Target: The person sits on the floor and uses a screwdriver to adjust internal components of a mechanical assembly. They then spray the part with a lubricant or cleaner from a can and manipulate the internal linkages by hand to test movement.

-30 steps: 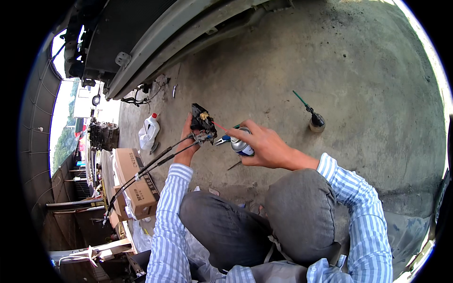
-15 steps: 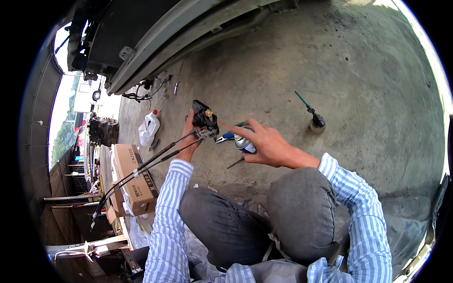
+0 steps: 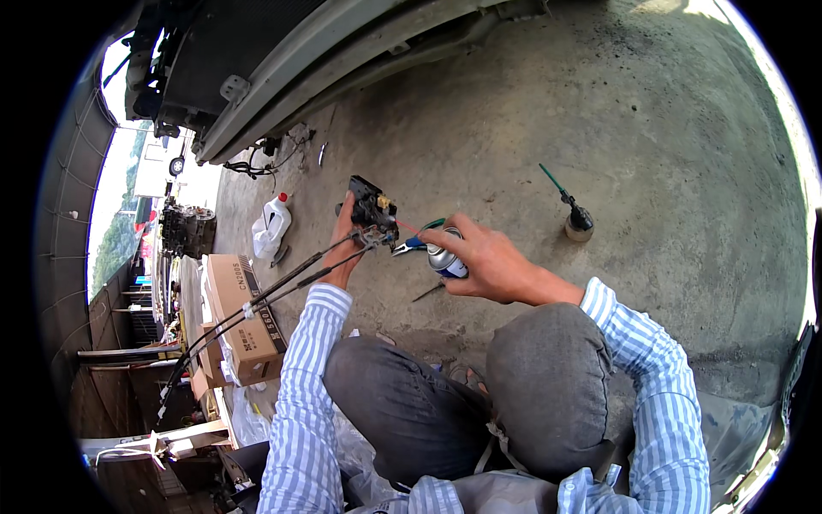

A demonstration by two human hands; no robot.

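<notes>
Gripping a spray can (image 3: 447,262), the right hand (image 3: 497,264) has its fingers closed round the can's body, with the index finger stretched over the top. A thin red straw (image 3: 408,227) points leftward from the top of the can at a black part (image 3: 368,204) with a small yellowish piece on it; whether the straw's tip touches it, I cannot tell. Left of the can, the left hand (image 3: 344,261) has hold of this part, raised above the floor (image 3: 685,214). Its fingers are mostly hidden behind the part, so I cannot tell how far each is bent. From the part, 2 dark cables (image 3: 283,292) hang away, farther left of the can and toward the person.

Pliers (image 3: 414,245) with a blue grip lie just left of the can, partly covered by it. Well to the right of the can stands 1 small jar (image 3: 580,228) with a black top and a green stick. Well to its left are a white jug (image 3: 270,226) with a red cap and, nearer the person, a cardboard box (image 3: 248,325).
</notes>
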